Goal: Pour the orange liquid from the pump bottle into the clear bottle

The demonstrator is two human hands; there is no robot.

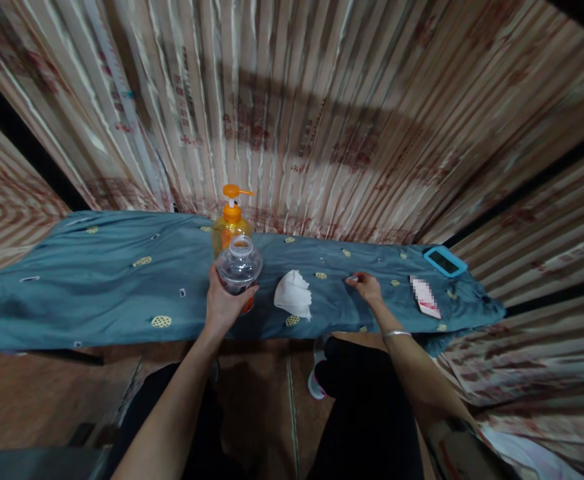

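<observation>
Head view: your left hand (225, 303) grips a clear jar (239, 265) just in front of the orange pump bottle (230, 225); your right hand (367, 287), fingers loosely curled and empty, rests right of the white tissue (293, 294).

Clear glossy plastic jar (239, 264), matt cloth (122, 280)

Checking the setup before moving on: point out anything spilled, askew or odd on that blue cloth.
Nothing looks spilled or broken. The left hand holds a clear jar with no lid on it; the white tissue lies crumpled beside it. The right hand rests on the blue cloth.
</observation>
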